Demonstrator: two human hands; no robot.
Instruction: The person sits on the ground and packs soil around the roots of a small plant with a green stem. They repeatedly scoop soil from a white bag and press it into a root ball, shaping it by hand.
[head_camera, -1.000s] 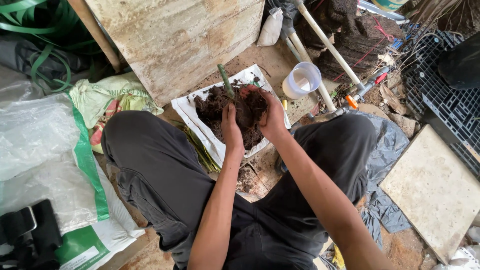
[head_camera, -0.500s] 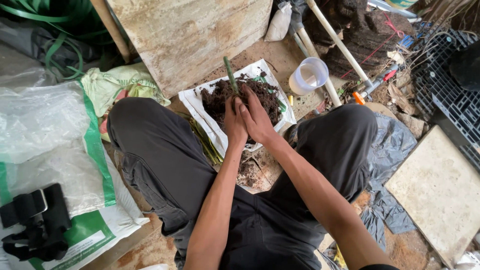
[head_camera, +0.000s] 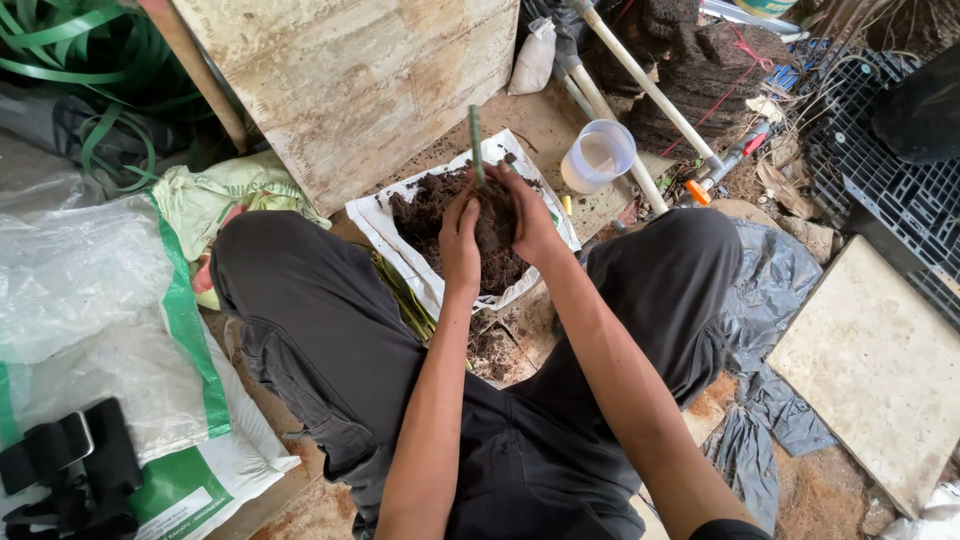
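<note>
Cluttered ground of bare dirt and concrete fills the head view, with a weathered wooden board (head_camera: 360, 80) leaning at twelve o'clock and a person squatting in dark trousers over the middle. Between the knees lies a white bag (head_camera: 400, 240) opened flat and heaped with dark brown soil (head_camera: 425, 205). Both hands meet over that heap. The left hand (head_camera: 460, 240) is cupped, fingers curled round a clump of soil, its back toward the camera. The right hand (head_camera: 525, 215) presses against the same clump from the three o'clock side, fingers bent over it. Out of the clump, between the two hands, a slim green stem (head_camera: 475, 145) stands upright, pointing toward twelve o'clock. At one o'clock from the hands, a translucent plastic cup (head_camera: 598, 155) sits on the ground, near the bag's corner, with two pale pipes (head_camera: 640, 80) slanting past it. A black plastic crate (head_camera: 890, 170) lies at two o'clock. At nine o'clock rests a large clear and green sack (head_camera: 90, 300); a flat pale slab (head_camera: 870, 360) lies at four o'clock on grey sheeting (head_camera: 770, 290).
</note>
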